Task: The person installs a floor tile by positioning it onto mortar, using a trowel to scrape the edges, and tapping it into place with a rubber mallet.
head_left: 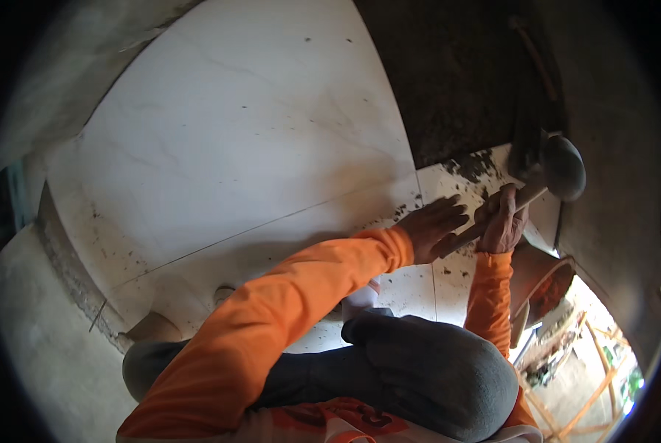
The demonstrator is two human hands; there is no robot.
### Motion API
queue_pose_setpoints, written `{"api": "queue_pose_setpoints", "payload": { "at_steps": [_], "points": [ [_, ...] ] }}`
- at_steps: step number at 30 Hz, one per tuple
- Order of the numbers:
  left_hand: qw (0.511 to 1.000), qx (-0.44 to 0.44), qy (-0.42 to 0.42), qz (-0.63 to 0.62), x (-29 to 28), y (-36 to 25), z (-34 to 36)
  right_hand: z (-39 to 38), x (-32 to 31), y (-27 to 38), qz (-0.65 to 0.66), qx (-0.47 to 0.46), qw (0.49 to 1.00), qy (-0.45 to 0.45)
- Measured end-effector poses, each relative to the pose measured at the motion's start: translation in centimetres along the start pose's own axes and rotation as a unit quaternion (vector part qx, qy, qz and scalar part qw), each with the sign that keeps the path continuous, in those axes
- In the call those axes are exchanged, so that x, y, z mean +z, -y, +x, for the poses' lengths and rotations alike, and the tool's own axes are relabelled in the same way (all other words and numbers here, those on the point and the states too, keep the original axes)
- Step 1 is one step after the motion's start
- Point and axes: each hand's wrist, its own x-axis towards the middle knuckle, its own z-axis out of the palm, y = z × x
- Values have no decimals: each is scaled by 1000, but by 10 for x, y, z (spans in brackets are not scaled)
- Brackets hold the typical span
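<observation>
Right hand wrapped around a grey, round-headed mallet by its handle, I hold my left hand loosely spread beside it, above glossy white marbled tiles. Dark print marks my orange-and-white shirt.

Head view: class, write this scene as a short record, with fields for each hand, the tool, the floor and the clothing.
Right hand: gripping the mallet by its handle
Left hand: open, near the handle's end; contact unclear
Tool: mallet, dark rounded head
Floor: pale tiles, scattered dark crumbs
Clothing: orange sleeves, dark trousers
</observation>
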Motion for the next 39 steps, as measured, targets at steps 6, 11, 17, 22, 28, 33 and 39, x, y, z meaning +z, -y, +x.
{"api": "queue_pose_setpoints", "payload": {
  "at_steps": [6,11,17,22,28,33,39],
  "points": [
    [820,-318,-91,466,-167,40,-97,2,40,4,-337,-182,876,292],
    [682,-469,-210,520,-227,49,-137,-37,134,15,-343,-200,709,584],
    [651,-520,-296,466,-236,46,-136,-6,208,-3,-469,-334,519,632],
    [648,-540,-272,464,-241,46,-137,1,217,2,-497,-288,524,629],
    [650,-492,-338,470,-281,75,-113,-5,158,-21,-464,-265,732,423],
    [634,-365,-381,565,-449,87,-46,-34,61,-37,-412,-194,823,341],
    [569,-413,-132,699,-554,80,-41,-45,18,-37,-425,-13,867,259]
  ]
}}
